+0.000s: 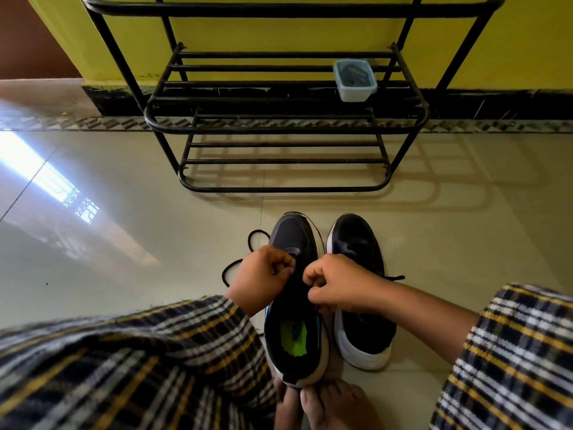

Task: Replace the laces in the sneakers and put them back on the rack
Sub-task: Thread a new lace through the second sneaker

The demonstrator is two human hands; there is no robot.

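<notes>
Small clear lidded plastic container (355, 79) with dark contents. Yellow wall (279, 32) with black skirting behind. Glossy pale floor tiles (124, 243) reflecting window light

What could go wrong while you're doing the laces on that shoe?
The black lace lies in loose loops on the floor beside the left sneaker; it might knot or snag as the left hand and right hand pull it through. That sneaker rests against bare toes and leans, so a hard tug could tip it into the right sneaker. The small plastic box sits on thin rack bars; putting shoes back carelessly might knock it off.
</notes>
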